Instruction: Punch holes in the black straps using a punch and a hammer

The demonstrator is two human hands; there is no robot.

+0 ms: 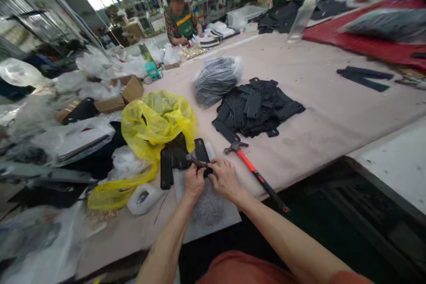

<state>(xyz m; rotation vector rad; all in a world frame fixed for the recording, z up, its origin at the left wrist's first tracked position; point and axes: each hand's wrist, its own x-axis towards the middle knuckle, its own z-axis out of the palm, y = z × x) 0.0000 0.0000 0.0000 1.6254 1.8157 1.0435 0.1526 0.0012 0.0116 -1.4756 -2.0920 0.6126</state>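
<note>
My left hand (195, 181) and my right hand (225, 178) meet over a pale worn slab (213, 217) at the table's front edge. Between the fingertips of both is a thin dark strip (200, 163), too small to name closely. Just beyond them lie black flat pieces (166, 168), partly under a yellow plastic bag (159, 117). To the right of my right hand rests a claw hammer (254, 171) with a red and black handle. A heap of black cut pieces (256, 106) lies farther back.
A clear plastic-wrapped bundle (218, 80) stands behind the yellow bag. Plastic bags and cardboard boxes (133, 90) crowd the left. A small white bag (143, 198) sits at the left front. A clear bottle (301, 20) stands far right. Two people work across the table.
</note>
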